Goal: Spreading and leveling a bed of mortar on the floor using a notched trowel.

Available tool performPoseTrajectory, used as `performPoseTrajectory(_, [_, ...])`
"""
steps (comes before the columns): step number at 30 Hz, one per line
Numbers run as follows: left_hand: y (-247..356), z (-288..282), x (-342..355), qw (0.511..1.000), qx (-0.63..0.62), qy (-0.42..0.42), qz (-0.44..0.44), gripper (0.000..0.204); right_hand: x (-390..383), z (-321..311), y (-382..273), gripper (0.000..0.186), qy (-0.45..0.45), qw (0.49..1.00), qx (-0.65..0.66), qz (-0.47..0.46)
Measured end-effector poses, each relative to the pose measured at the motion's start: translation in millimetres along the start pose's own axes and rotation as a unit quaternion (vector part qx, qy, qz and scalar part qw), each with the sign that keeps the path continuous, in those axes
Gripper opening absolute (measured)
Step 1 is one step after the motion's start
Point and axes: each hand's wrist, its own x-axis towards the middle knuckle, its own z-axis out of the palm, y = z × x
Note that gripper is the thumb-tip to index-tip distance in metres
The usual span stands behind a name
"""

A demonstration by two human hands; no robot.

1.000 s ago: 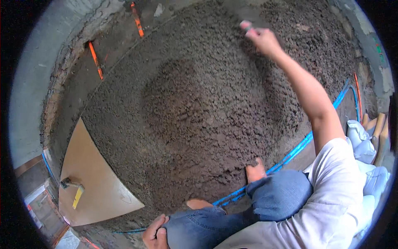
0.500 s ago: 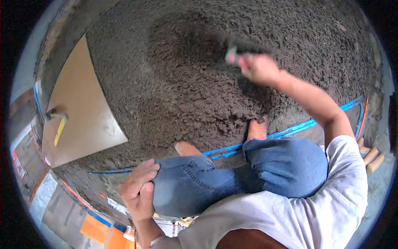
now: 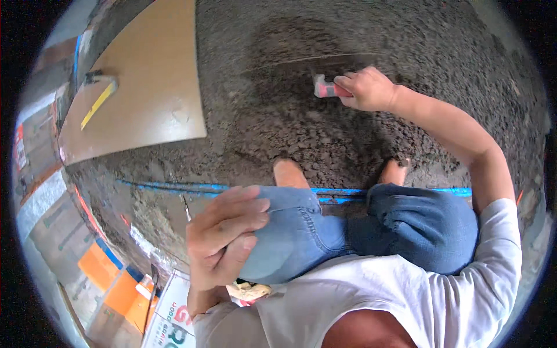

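My right hand [image 3: 371, 90] is wrapped round the red and grey handle of a trowel [image 3: 326, 87]. Its thin blade shows as a dark, blurred strip on rough brown-grey mortar [image 3: 313, 130], where a pale curved line runs along the surface. My left hand [image 3: 223, 238] is over my left knee, fingers loosely bent, with nothing visible in it. To the left lies a large beige tile [image 3: 148, 87], and on it rests a yellow-handled tool [image 3: 98, 104] with a dark head.
Blue pipes [image 3: 168, 187] run across the floor by my bare feet, which stand at the mortar's near edge. Orange boxes [image 3: 98, 268] and a white printed carton [image 3: 171, 310] are at the lower left.
The view has shifted, so the tile and the mortar sit differently in it. My right hand still grips the trowel, now less blurred. My left hand stays by the left knee.
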Motion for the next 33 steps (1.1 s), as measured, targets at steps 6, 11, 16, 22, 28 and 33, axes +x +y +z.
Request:
performPoseTrajectory(6, [-4.9,-17.4,-18.9,0.999,0.014,-0.019,0.024,0.022,-4.6,6.9,-88.6,0.027,-0.135,0.984,0.111,0.027])
performPoseTrajectory(11, [-9.6,-28.5,-27.0,0.999,0.004,-0.023,0.037,0.021,-28.7,15.9,-63.8,0.029,-0.115,0.981,0.096,0.124])
performPoseTrajectory(16, [-19.0,-38.8,-31.4,0.999,0.006,-0.019,0.047,0.023,-31.2,-43.8,-10.6,0.026,-0.019,0.947,0.063,0.314])
performPoseTrajectory(22, [-14.9,-33.0,-31.0,0.995,0.025,-0.052,0.078,0.025,23.7,-23.1,-93.7,0.025,-0.138,0.979,0.076,0.129])
performPoseTrajectory(28, [-17.6,-28.2,-31.6,0.996,0.002,-0.045,0.077,0.026,65.3,60.7,-168.3,0.035,-0.189,0.961,0.181,0.088])
performPoseTrajectory(33, [-23.4,-37.9,-39.4,0.996,0.002,-0.048,0.071,0.027,81.5,73.0,-140.7,0.033,-0.126,0.967,0.165,0.151])
